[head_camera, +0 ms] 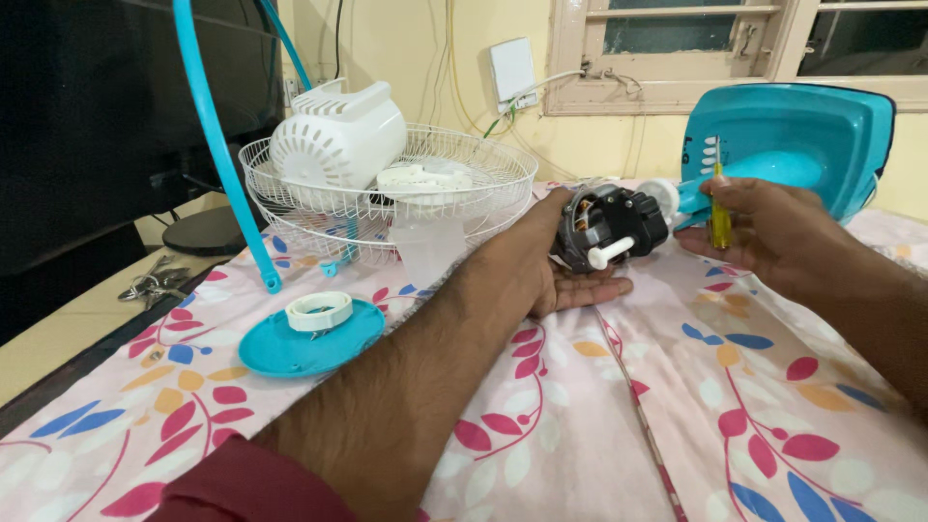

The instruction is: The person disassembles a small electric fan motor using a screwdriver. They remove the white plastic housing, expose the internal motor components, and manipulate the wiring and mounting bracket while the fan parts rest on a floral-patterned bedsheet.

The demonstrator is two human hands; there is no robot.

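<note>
Leftmost, round teal plastic disc (300, 350) with white ring (320, 310) lies flat on floral cloth (580, 425). Behind it, white wire fan guard (387, 188) holds ribbed white plastic housing (333, 135). Centre: left hand (541, 275) cups black fan motor (604, 227) from beneath, fingers curled round its base, white shaft pointing out front. Right hand (773, 232) clenched on yellow screwdriver (719, 217), just beside motor. Glossy teal fan base (802, 135) behind.
</note>
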